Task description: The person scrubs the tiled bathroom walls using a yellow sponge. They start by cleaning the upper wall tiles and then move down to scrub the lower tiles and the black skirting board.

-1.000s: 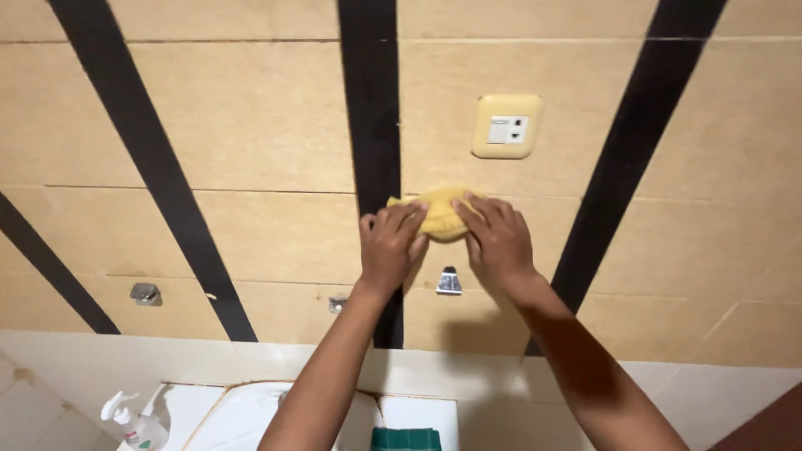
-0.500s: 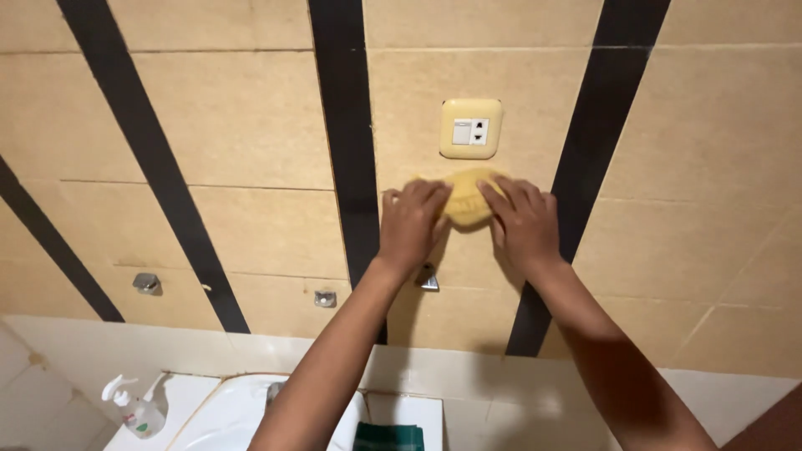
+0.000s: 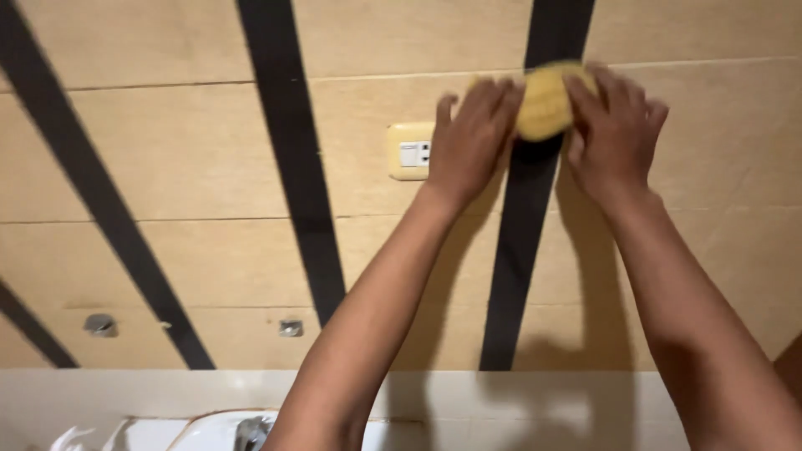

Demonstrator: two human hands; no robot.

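Beige wall tiles (image 3: 167, 159) filled pretty much the whole view, cut by dark stripes: three big ones ran up the wall, plus one more just poking in at the lower left corner, so four in all. One cream wall socket (image 3: 411, 151) sat on the tile between two of the stripes. Lower down were two small metal fittings, one round stud (image 3: 100, 324) on the left and one squarish clip (image 3: 291, 326) near the middle stripe. Right at the bottom edge, one white sink (image 3: 209, 430) peeked in with a bit of chrome tap (image 3: 249, 433).

Both arms were stretched up to the wall. One yellow sponge (image 3: 547, 100) was pressed flat against the wall, right on top of the rightmost dark stripe (image 3: 526, 250), up and to the right of the socket. The left hand (image 3: 469, 142) had its fingers together and laid on the sponge's left edge, palm covering part of the socket's right side. The right hand (image 3: 614, 134) was doing the same on the sponge's right edge, fingers slightly spread. So two hands, one sponge squeezed between them, both touching it.
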